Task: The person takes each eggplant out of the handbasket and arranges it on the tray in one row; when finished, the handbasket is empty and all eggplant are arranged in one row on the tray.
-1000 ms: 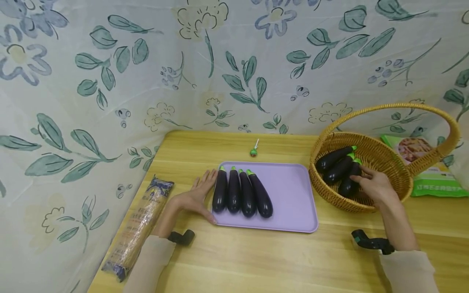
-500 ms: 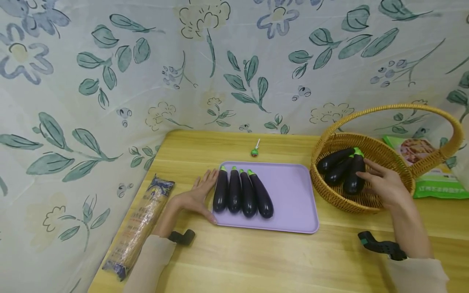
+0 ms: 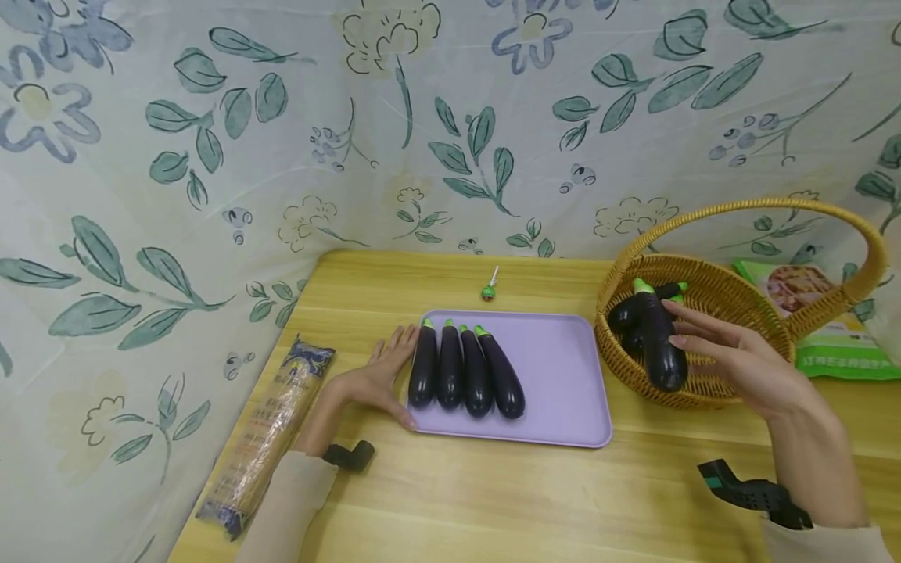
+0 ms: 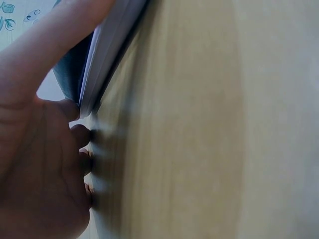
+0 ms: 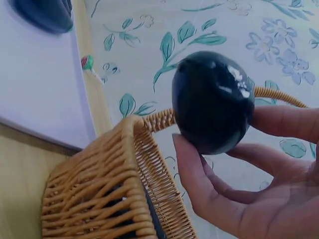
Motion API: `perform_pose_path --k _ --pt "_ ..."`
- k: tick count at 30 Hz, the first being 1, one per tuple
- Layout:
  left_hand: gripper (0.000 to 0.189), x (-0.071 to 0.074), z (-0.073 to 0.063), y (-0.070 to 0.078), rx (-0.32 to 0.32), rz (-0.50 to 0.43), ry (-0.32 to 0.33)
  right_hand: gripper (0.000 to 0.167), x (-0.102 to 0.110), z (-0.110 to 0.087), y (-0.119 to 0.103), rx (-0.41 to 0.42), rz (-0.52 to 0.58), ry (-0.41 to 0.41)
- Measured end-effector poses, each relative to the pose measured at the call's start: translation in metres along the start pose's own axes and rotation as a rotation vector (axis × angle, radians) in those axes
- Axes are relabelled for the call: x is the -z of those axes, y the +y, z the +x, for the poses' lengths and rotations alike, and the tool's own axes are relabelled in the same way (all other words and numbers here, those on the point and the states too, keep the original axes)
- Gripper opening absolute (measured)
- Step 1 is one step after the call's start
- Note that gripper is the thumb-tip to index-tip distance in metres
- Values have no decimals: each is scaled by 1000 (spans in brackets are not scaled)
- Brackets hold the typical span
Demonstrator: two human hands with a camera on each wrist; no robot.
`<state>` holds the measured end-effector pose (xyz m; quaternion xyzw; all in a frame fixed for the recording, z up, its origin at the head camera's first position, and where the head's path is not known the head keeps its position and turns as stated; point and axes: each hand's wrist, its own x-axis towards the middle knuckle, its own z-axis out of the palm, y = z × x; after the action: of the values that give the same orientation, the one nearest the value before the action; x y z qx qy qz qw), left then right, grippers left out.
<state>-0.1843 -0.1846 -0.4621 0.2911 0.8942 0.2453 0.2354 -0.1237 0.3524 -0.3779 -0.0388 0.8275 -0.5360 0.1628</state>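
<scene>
My right hand (image 3: 749, 360) pinches a dark purple eggplant (image 3: 662, 344) with a green stem end, held above the wicker basket (image 3: 763, 344). In the right wrist view the eggplant (image 5: 212, 102) shows end-on between thumb and fingers. Below it in the basket lie two more eggplants (image 3: 621, 314), partly covered. Several eggplants (image 3: 450, 367) lie side by side on the left part of the lilac tray (image 3: 556, 375). Against the tray's left edge rests my left hand (image 3: 373, 383), fingers straight and thumb spread to the near corner. The left wrist view shows its palm (image 4: 40, 169) beside the tray rim.
A long clear packet of noodles (image 3: 271, 438) lies at the table's left edge. Behind the tray is a lollipop (image 3: 489, 292). A green food bag (image 3: 838, 344) lies behind the basket, whose tall handle (image 3: 746, 205) arches over it. Patterned cloth hangs behind the table.
The right hand has lifted one eggplant off the others in the basket and brought it up and slightly left. My left hand and the tray stay where they were.
</scene>
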Motion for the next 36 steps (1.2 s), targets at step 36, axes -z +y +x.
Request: perform_pose_path --k 36 --pt "161 0 1 -1 6 12 0 64 -139 72 -36 11 -49 -207"
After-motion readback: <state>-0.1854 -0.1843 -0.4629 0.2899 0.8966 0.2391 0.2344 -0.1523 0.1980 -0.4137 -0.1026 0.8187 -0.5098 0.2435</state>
